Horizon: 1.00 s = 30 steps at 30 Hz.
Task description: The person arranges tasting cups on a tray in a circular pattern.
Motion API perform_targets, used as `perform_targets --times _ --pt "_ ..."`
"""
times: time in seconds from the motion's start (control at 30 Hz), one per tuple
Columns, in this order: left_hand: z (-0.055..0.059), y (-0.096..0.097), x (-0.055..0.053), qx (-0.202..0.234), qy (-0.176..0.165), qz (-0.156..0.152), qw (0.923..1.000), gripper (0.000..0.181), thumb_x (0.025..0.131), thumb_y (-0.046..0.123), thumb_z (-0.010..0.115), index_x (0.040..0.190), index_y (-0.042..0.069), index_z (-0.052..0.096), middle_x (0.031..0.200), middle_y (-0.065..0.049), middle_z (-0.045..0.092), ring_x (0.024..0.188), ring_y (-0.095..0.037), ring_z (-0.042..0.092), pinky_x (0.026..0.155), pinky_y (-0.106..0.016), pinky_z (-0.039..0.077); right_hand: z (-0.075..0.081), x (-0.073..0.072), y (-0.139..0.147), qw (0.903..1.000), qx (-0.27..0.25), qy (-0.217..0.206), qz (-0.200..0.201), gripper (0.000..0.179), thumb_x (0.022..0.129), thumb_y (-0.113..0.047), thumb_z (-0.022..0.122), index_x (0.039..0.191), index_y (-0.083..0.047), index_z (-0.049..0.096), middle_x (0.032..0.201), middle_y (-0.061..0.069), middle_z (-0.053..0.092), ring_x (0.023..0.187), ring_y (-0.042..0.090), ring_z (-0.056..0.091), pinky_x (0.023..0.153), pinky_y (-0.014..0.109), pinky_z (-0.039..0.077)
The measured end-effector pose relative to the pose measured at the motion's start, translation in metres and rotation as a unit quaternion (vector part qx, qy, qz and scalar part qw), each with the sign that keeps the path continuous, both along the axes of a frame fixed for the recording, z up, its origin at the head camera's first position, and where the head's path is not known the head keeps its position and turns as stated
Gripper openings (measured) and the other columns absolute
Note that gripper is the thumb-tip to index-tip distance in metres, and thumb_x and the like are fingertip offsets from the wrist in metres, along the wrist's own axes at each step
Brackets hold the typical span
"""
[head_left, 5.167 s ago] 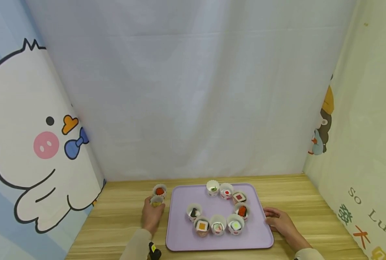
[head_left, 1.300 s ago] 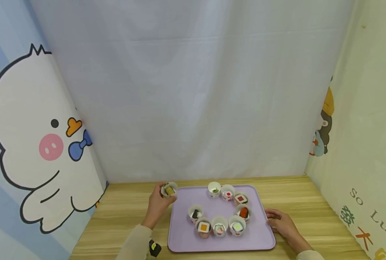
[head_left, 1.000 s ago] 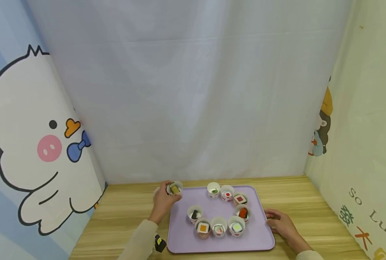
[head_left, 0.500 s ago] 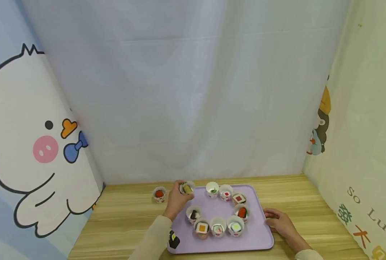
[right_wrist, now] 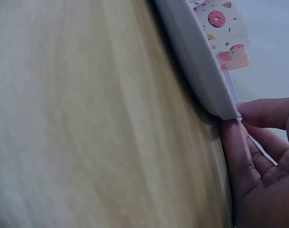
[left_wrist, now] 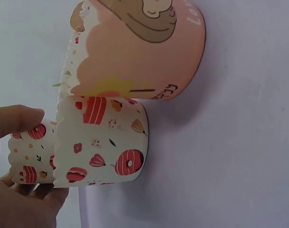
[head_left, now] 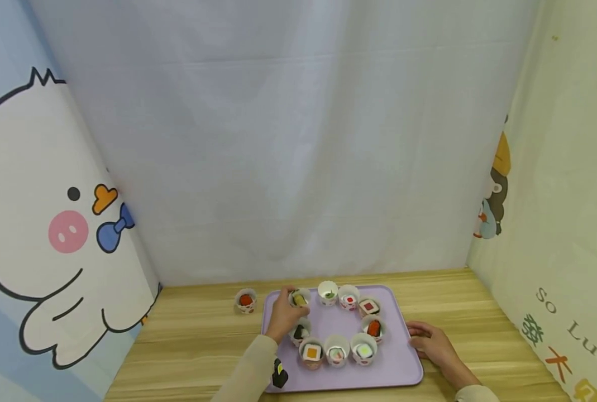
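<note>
My left hand [head_left: 284,317] grips a white printed paper cup [left_wrist: 32,154] with a yellow-topped sushi piece [head_left: 299,300] in it, over the back left corner of the lilac tray [head_left: 338,381]. In the left wrist view, thumb and fingers hold it from both sides, behind another patterned cup [left_wrist: 101,142] and a pink cup [left_wrist: 139,52]. Whether the held cup touches the tray cannot be told. At the tray's right edge my right hand [head_left: 433,343] pinches the rim, thumb on top and fingers against its outer side, as the right wrist view shows.
Several paper cups with sushi pieces form a ring on the tray, among them an orange-topped one [head_left: 312,353] and a red-topped one [head_left: 373,329]. One cup with a red-topped piece [head_left: 246,301] stands on the wooden table [head_left: 192,335], left of the tray. A grey curtain [head_left: 298,167] hangs behind.
My left hand has lifted the yellow-topped cup from beside the red-topped one on the table and carried it right, then down over the tray. My right hand has stayed at the rim.
</note>
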<state>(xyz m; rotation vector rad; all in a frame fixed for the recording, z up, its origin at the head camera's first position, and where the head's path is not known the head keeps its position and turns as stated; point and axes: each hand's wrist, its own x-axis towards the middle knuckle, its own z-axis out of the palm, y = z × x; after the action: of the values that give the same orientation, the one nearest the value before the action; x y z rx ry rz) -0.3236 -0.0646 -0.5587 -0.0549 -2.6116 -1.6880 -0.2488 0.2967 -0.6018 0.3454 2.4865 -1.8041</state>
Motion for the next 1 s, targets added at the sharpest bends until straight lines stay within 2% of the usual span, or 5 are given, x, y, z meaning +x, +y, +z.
perform_targets --times 0.23,0.47,0.73,1.0 --pt "-0.005 0.003 -0.001 -0.017 -0.011 0.027 0.9994 0.065 0.074 0.006 0.077 0.131 0.002 0.048 0.119 -0.022 0.064 0.097 -0.028 0.062 0.079 -0.042 0.052 0.000 0.000 0.000 1.0000 0.009 -0.005 -0.001 0.053 0.080 0.002 0.066 0.131 0.006 0.056 0.108 0.012 0.067 0.082 0.011 0.062 0.066 0.031 0.056" --pt "-0.013 0.000 -0.002 -0.030 -0.020 0.032 0.9988 0.065 0.076 0.008 0.076 0.133 0.001 0.047 0.115 -0.021 0.064 0.091 -0.025 0.060 0.076 -0.040 0.051 -0.001 0.000 0.000 1.0000 0.005 -0.002 0.000 0.053 0.080 0.003 0.066 0.131 0.007 0.056 0.108 0.012 0.067 0.082 0.012 0.062 0.065 0.030 0.056" --pt "-0.015 -0.001 -0.002 -0.054 -0.008 0.018 0.9984 0.065 0.079 0.016 0.077 0.135 -0.001 0.049 0.128 -0.024 0.060 0.111 -0.035 0.061 0.092 -0.049 0.051 -0.001 0.000 0.001 1.0000 0.005 0.002 0.005 0.053 0.080 0.003 0.066 0.131 0.007 0.056 0.108 0.013 0.068 0.083 0.012 0.063 0.065 0.030 0.056" --pt "-0.014 -0.002 0.002 -0.064 -0.004 0.000 0.9979 0.065 0.080 0.018 0.078 0.135 -0.003 0.051 0.125 -0.024 0.061 0.110 -0.035 0.061 0.091 -0.050 0.051 -0.001 0.000 0.001 1.0000 0.004 0.003 0.006 0.054 0.079 0.003 0.066 0.132 0.007 0.055 0.109 0.015 0.068 0.083 0.012 0.063 0.066 0.031 0.056"
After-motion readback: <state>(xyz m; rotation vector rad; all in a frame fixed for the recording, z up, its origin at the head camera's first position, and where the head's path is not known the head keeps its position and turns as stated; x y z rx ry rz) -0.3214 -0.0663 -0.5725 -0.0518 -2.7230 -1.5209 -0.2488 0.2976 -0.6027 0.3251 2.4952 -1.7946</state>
